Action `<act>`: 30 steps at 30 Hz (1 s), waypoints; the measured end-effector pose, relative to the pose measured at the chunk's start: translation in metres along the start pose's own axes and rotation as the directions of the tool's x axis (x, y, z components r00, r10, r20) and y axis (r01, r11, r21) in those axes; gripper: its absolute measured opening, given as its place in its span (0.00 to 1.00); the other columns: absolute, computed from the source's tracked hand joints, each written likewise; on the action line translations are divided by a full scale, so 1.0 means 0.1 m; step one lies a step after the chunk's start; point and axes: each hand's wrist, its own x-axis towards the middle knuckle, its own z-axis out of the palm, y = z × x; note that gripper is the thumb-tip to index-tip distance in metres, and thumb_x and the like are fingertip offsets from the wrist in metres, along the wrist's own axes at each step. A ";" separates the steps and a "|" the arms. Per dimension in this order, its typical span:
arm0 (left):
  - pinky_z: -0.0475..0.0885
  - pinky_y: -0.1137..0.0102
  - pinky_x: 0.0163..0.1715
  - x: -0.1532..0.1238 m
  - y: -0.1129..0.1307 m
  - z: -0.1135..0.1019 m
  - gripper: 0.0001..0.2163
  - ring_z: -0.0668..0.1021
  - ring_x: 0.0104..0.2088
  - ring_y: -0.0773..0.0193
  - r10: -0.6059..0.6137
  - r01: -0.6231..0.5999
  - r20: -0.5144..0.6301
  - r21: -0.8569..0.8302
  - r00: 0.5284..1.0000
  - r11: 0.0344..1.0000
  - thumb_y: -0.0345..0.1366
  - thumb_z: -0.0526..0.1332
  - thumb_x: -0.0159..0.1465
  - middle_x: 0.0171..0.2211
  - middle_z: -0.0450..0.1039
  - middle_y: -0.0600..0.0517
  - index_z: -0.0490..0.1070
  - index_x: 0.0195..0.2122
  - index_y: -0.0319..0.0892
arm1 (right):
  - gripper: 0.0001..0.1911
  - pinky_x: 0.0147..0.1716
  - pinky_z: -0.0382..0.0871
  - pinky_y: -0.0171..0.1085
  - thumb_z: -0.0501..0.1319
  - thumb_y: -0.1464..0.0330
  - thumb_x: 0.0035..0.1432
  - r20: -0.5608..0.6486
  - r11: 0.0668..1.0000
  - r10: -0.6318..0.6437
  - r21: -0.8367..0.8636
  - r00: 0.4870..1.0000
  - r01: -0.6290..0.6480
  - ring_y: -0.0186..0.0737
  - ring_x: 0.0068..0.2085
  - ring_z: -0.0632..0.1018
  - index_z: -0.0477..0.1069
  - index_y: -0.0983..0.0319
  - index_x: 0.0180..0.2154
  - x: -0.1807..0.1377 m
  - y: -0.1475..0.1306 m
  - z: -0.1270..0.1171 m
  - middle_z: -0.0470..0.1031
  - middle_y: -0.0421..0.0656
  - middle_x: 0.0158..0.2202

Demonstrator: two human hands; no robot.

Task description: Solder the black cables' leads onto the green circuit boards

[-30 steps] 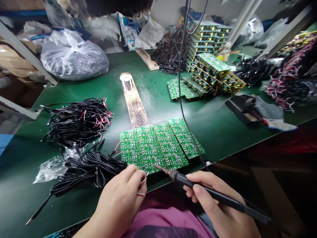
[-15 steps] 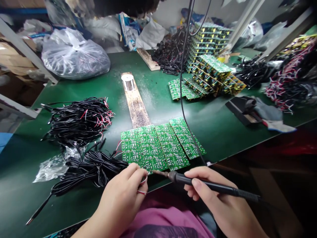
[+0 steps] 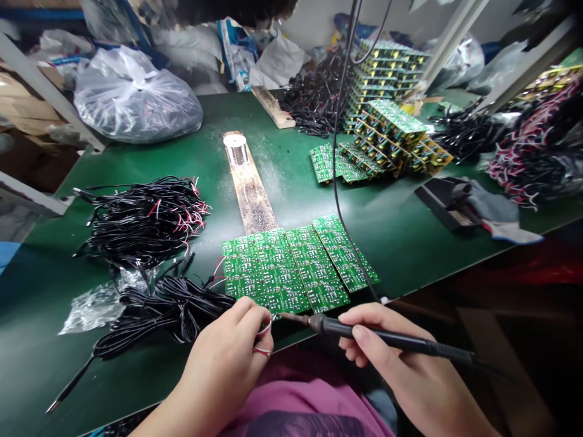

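My left hand (image 3: 225, 367) is closed in a pinch at the near edge of a row of green circuit boards (image 3: 291, 270), with thin red and white wire ends between its fingers. My right hand (image 3: 410, 379) grips a black soldering iron (image 3: 387, 340). Its tip touches the board edge right beside my left fingertips. A coil of black cable (image 3: 168, 309) lies just left of my left hand.
A bundle of black leads with red and white ends (image 3: 146, 218) lies at the left. A wooden strip (image 3: 250, 188) carries a solder spool (image 3: 237, 150). Stacked boards (image 3: 387, 121), plastic bags (image 3: 132, 97) and more wire heaps (image 3: 537, 139) crowd the back and right.
The soldering iron has tilted flatter and its tip has come down from the board surface to the board's near edge by my left fingers. My left hand stays put.
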 end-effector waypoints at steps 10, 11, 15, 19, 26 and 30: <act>0.67 0.66 0.32 -0.01 0.00 0.03 0.08 0.76 0.34 0.62 0.004 -0.004 -0.026 0.016 1.000 1.000 0.35 0.52 0.72 0.39 0.71 0.53 0.69 0.40 0.47 | 0.07 0.35 0.78 0.27 0.59 0.65 0.67 -0.006 0.952 -0.185 -0.249 0.983 0.177 0.31 0.34 0.84 0.75 0.49 0.43 -0.04 -0.19 -0.02 0.82 0.32 0.34; 0.67 0.66 0.32 0.00 0.00 0.02 0.07 0.76 0.34 0.62 0.003 -0.003 -0.025 0.017 1.000 1.000 0.35 0.52 0.72 0.38 0.71 0.53 0.69 0.40 0.47 | 0.07 0.35 0.78 0.26 0.59 0.65 0.67 -0.016 0.950 -0.194 -0.253 0.981 0.183 0.31 0.34 0.84 0.75 0.49 0.44 -0.04 -0.19 -0.02 0.82 0.32 0.34; 0.67 0.66 0.32 -0.01 0.00 0.02 0.07 0.76 0.34 0.62 0.007 -0.007 -0.033 0.022 0.999 1.000 0.34 0.52 0.71 0.38 0.71 0.53 0.69 0.40 0.47 | 0.08 0.33 0.78 0.25 0.58 0.65 0.68 -0.041 0.949 -0.208 -0.252 0.977 0.191 0.30 0.34 0.84 0.74 0.48 0.45 -0.05 -0.17 -0.02 0.83 0.32 0.35; 0.68 0.66 0.32 -0.02 0.00 0.03 0.07 0.77 0.33 0.61 0.016 -0.014 -0.054 0.041 0.998 0.999 0.34 0.52 0.71 0.37 0.71 0.53 0.70 0.39 0.46 | 0.07 0.32 0.78 0.26 0.59 0.64 0.68 -0.012 0.951 -0.200 -0.244 0.980 0.191 0.31 0.34 0.84 0.75 0.49 0.45 -0.05 -0.16 -0.02 0.83 0.33 0.35; 0.69 0.66 0.32 -0.02 -0.01 0.06 0.06 0.77 0.33 0.61 0.037 -0.033 -0.100 0.043 0.994 0.999 0.33 0.53 0.70 0.37 0.71 0.53 0.69 0.39 0.46 | 0.08 0.32 0.79 0.27 0.58 0.64 0.68 -0.002 0.958 -0.172 -0.231 0.985 0.167 0.33 0.34 0.85 0.75 0.50 0.45 -0.05 -0.16 0.00 0.83 0.34 0.35; 0.69 0.66 0.31 -0.02 -0.02 0.07 0.06 0.77 0.32 0.62 0.052 -0.046 -0.122 0.052 0.991 0.998 0.32 0.54 0.70 0.37 0.71 0.53 0.69 0.39 0.46 | 0.08 0.34 0.79 0.27 0.59 0.64 0.68 -0.028 0.955 -0.183 -0.240 0.983 0.172 0.32 0.35 0.85 0.74 0.49 0.46 -0.05 -0.14 0.00 0.83 0.33 0.36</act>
